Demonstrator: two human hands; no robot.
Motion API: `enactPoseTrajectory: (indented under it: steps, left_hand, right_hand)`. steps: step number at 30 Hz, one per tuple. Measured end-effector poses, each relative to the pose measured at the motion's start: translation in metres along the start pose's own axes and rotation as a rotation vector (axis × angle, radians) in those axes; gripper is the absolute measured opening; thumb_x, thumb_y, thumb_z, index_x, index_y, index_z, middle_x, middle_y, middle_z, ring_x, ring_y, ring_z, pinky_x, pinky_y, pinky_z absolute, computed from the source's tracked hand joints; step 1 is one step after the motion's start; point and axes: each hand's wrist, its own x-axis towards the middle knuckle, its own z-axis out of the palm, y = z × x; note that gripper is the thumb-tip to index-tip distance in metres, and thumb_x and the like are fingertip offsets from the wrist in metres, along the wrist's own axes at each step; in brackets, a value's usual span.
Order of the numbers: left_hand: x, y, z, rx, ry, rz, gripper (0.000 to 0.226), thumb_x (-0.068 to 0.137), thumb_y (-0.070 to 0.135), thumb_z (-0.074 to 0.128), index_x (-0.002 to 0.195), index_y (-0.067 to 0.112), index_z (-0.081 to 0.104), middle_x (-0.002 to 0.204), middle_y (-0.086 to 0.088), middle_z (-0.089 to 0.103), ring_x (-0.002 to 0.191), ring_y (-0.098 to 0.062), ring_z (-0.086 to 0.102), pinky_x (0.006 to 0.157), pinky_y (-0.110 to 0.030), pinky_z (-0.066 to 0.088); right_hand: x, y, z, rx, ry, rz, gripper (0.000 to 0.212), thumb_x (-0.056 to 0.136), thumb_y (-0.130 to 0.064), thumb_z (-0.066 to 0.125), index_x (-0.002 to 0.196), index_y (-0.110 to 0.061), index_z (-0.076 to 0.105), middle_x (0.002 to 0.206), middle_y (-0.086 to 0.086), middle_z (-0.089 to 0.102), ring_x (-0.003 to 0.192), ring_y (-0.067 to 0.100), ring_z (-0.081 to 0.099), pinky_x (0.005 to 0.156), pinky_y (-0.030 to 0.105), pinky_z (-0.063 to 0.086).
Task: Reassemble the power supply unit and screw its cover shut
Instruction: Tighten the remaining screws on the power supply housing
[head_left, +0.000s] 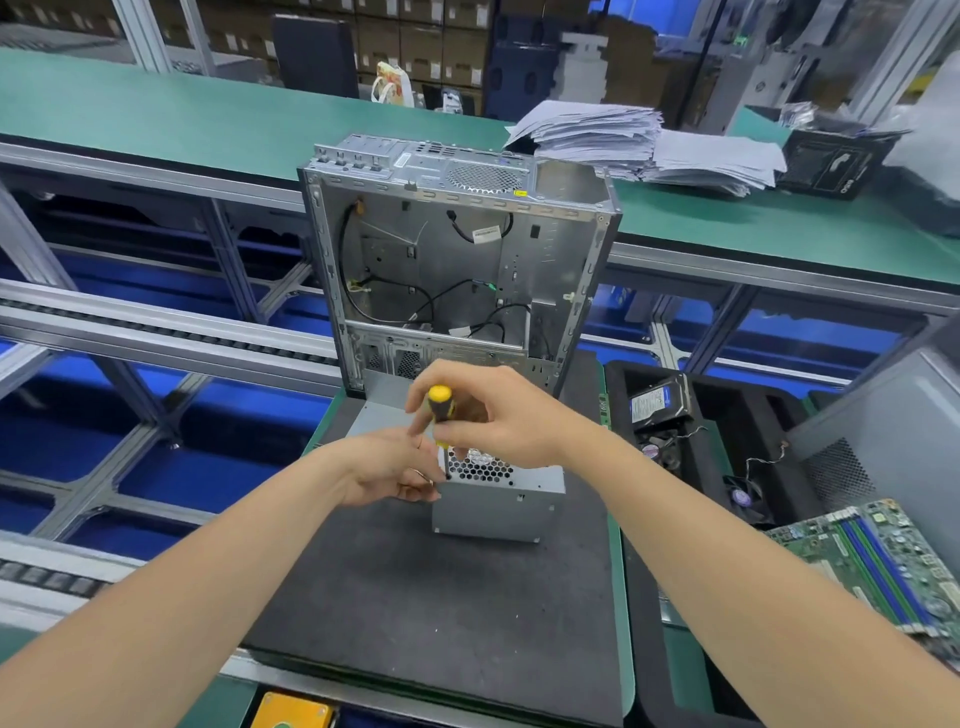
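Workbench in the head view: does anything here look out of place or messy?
The paper pile on the far green bench is splayed, sheets jutting unevenly. The motherboard lies loose at an angle beside the black tray. The power supply unit under the screwdriver looks square and undamaged on its mat.

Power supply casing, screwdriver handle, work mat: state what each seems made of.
Power supply casing: likely sheet metal, matte grey, folded edges, punched honeycomb grille. Screwdriver handle: probably plastic, glossy yellow and black. Work mat: perhaps rubber or foam, dull dark, speckled.
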Motion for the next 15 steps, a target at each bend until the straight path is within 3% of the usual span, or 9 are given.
enactPoseTrajectory:
  steps: [3, 5, 7, 9, 13, 15]
  left_hand:
    - [-0.001, 0.001, 0.000, 0.009, -0.027, 0.009, 0.026, 0.090, -0.010, 0.063, 0.109, 0.007, 0.058, 0.093, -0.013, 0.053, 0.074, -0.021, 0.058, 0.077, -0.035, 0.055]
    - [-0.002, 0.002, 0.000, 0.016, -0.032, 0.018, 0.024, 0.090, -0.011, 0.062, 0.101, 0.010, 0.061, 0.075, -0.004, 0.059, 0.067, -0.019, 0.061, 0.076, -0.035, 0.055]
    - [-0.002, 0.002, 0.000, 0.008, -0.029, 0.021, 0.026, 0.090, -0.013, 0.061, 0.086, 0.012, 0.054, 0.057, 0.001, 0.050, 0.062, -0.019, 0.058, 0.076, -0.035, 0.056]
    - [-0.001, 0.001, -0.002, 0.002, -0.024, 0.019, 0.030, 0.089, -0.013, 0.062, 0.079, 0.012, 0.048, 0.058, -0.001, 0.044, 0.062, -0.019, 0.053, 0.076, -0.035, 0.057]
    - [0.000, 0.001, -0.002, 0.027, -0.013, 0.003, 0.021, 0.091, -0.010, 0.064, 0.089, 0.011, 0.058, 0.076, -0.005, 0.052, 0.072, -0.021, 0.061, 0.074, -0.031, 0.058]
    - [0.002, 0.000, -0.002, 0.036, -0.009, -0.009, 0.021, 0.092, -0.009, 0.063, 0.089, 0.011, 0.055, 0.071, -0.005, 0.048, 0.071, -0.021, 0.060, 0.075, -0.031, 0.057]
  right_hand:
    - [0.001, -0.001, 0.004, 0.010, 0.104, 0.084, 0.026, 0.087, -0.017, 0.083, 0.093, -0.022, 0.058, 0.087, -0.003, 0.076, 0.064, 0.023, 0.071, 0.063, 0.034, 0.057]
    - [0.005, -0.001, 0.009, -0.094, 0.226, 0.148, 0.041, 0.077, -0.031, 0.091, 0.083, -0.022, 0.052, 0.073, -0.007, 0.072, 0.058, 0.018, 0.066, 0.061, 0.038, 0.056]
    - [0.008, 0.000, 0.014, -0.186, 0.295, 0.179, 0.047, 0.076, -0.043, 0.091, 0.080, -0.024, 0.048, 0.065, -0.012, 0.066, 0.056, 0.012, 0.061, 0.057, 0.034, 0.051]
    - [0.010, 0.001, 0.014, -0.237, 0.318, 0.158, 0.041, 0.078, -0.050, 0.088, 0.084, -0.027, 0.055, 0.065, -0.013, 0.061, 0.062, 0.010, 0.056, 0.061, 0.035, 0.050]
    - [0.006, 0.001, 0.000, -0.029, 0.019, 0.047, 0.010, 0.093, -0.034, 0.076, 0.100, -0.033, 0.069, 0.091, -0.003, 0.069, 0.071, 0.018, 0.064, 0.069, 0.039, 0.058]
    - [0.004, 0.002, -0.002, 0.071, -0.022, 0.061, 0.009, 0.094, -0.025, 0.076, 0.099, -0.027, 0.069, 0.091, -0.001, 0.073, 0.067, 0.024, 0.068, 0.063, 0.033, 0.058]
